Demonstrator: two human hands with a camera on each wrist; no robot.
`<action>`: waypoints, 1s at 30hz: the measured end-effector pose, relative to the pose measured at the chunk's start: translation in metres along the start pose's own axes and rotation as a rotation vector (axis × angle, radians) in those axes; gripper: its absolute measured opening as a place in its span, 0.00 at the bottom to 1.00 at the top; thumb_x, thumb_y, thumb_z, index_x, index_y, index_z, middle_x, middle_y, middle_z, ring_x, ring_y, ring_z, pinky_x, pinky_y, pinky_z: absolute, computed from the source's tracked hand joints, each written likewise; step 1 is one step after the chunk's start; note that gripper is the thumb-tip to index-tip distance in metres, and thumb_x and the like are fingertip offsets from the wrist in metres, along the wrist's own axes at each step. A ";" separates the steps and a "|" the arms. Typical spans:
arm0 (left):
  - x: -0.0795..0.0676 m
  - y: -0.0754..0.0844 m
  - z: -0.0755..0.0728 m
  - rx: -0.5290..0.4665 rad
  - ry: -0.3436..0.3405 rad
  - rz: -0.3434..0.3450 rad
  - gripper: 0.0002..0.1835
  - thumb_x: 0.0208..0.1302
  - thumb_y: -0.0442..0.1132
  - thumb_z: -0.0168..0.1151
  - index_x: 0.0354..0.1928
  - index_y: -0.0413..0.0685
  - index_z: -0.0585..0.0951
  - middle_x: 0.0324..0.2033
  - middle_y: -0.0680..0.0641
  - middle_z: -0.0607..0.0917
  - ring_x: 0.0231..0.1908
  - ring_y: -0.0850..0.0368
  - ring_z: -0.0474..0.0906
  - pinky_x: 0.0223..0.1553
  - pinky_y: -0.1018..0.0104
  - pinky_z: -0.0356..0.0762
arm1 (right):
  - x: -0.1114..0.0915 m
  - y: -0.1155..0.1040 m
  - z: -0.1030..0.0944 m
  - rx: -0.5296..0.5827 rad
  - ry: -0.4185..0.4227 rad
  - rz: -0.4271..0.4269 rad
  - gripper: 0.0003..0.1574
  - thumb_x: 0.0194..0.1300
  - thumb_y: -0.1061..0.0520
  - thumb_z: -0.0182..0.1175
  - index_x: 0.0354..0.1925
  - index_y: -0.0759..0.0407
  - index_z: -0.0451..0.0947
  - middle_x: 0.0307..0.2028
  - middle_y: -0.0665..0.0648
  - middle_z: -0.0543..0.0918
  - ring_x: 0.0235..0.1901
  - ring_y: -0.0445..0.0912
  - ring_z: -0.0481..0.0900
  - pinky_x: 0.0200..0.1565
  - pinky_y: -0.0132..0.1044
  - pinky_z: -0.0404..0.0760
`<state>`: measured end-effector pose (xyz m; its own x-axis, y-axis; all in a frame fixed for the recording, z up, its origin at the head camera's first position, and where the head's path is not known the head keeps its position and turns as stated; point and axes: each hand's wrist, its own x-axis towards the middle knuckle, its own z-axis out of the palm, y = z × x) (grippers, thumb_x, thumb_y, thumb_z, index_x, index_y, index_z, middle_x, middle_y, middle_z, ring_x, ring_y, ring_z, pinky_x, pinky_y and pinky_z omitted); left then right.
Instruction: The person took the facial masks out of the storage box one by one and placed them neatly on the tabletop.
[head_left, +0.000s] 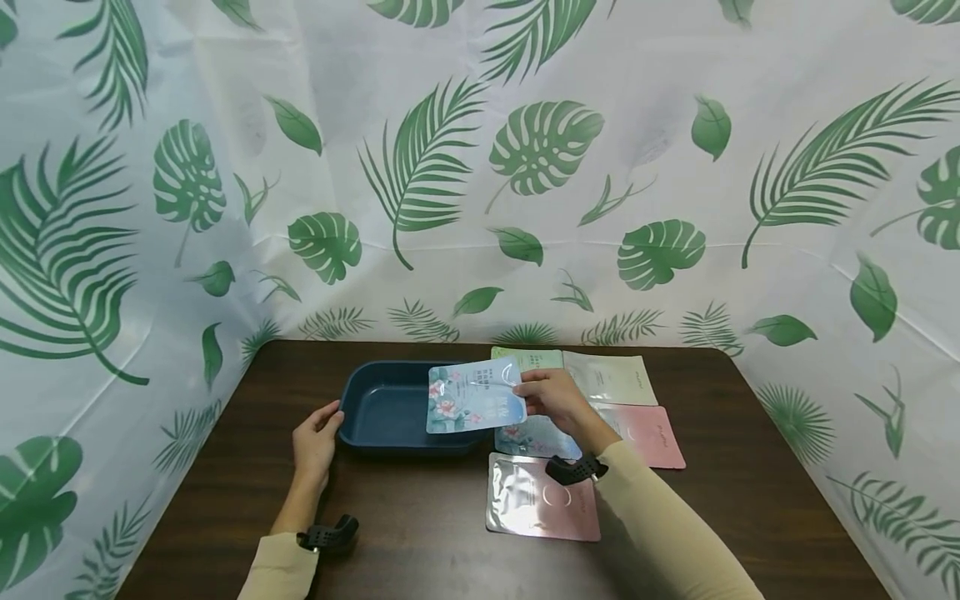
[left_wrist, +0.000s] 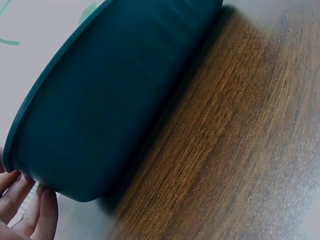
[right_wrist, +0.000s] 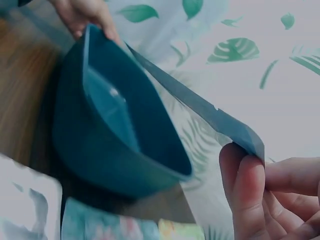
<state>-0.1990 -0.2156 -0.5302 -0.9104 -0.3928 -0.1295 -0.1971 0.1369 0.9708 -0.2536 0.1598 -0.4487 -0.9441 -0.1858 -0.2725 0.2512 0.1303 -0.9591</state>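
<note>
Between the thumb and fingers of my right hand (head_left: 553, 402) is the right edge of a light-blue sheet mask packet (head_left: 474, 398) with pink flowers. The packet is above the right part of a dark blue plastic basin (head_left: 386, 417); in the right wrist view the packet (right_wrist: 200, 105) appears nearly edge-on, above the basin's rim. My left hand (head_left: 313, 442) grips the basin's left end by the rim, its fingers (left_wrist: 47, 212) against the outer wall. Another blue packet (head_left: 538, 437) lies partly hidden under my right hand.
Right of the basin lie a green packet (head_left: 525, 358), a cream packet (head_left: 611, 379) and a pink packet (head_left: 652, 437). Nearer the front is a shiny silver-pink packet (head_left: 540, 500). A leaf-print sheet (head_left: 450, 275) hangs behind the dark wooden table (head_left: 405, 525).
</note>
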 end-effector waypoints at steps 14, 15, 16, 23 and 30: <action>-0.001 -0.002 0.000 0.000 0.011 -0.001 0.22 0.73 0.45 0.54 0.64 0.43 0.74 0.65 0.40 0.74 0.63 0.50 0.68 0.45 0.82 0.66 | -0.048 0.028 -0.087 0.015 0.023 0.066 0.24 0.65 0.64 0.59 0.56 0.74 0.69 0.28 0.48 0.83 0.23 0.37 0.77 0.28 0.28 0.78; -0.002 -0.002 0.001 0.000 0.009 0.003 0.23 0.73 0.45 0.54 0.64 0.42 0.74 0.65 0.39 0.74 0.63 0.49 0.68 0.45 0.81 0.65 | -0.052 0.031 -0.092 0.013 0.020 0.067 0.24 0.65 0.64 0.59 0.56 0.74 0.69 0.29 0.48 0.83 0.24 0.37 0.78 0.29 0.29 0.78; -0.002 -0.002 0.000 0.004 0.011 0.001 0.23 0.73 0.45 0.54 0.64 0.42 0.74 0.65 0.39 0.74 0.63 0.50 0.68 0.45 0.81 0.66 | -0.055 0.033 -0.097 0.012 0.022 0.069 0.23 0.65 0.63 0.60 0.56 0.73 0.70 0.29 0.48 0.83 0.24 0.38 0.78 0.29 0.29 0.79; -0.003 -0.003 0.001 0.007 0.008 0.010 0.22 0.73 0.45 0.54 0.64 0.43 0.74 0.64 0.39 0.74 0.63 0.50 0.69 0.45 0.82 0.66 | -0.076 0.054 -0.126 -0.037 0.073 0.111 0.18 0.65 0.60 0.61 0.51 0.68 0.78 0.30 0.48 0.86 0.27 0.42 0.81 0.32 0.32 0.80; -0.002 -0.001 -0.001 0.008 0.004 0.019 0.22 0.73 0.45 0.54 0.63 0.42 0.75 0.63 0.38 0.75 0.60 0.51 0.70 0.38 0.89 0.65 | -0.095 0.075 -0.149 -0.100 0.125 0.182 0.30 0.66 0.58 0.61 0.60 0.75 0.68 0.31 0.48 0.85 0.30 0.43 0.80 0.34 0.35 0.79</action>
<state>-0.1969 -0.2160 -0.5311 -0.9124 -0.3942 -0.1103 -0.1828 0.1513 0.9714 -0.1764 0.3322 -0.4833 -0.9059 -0.0296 -0.4224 0.4029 0.2472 -0.8812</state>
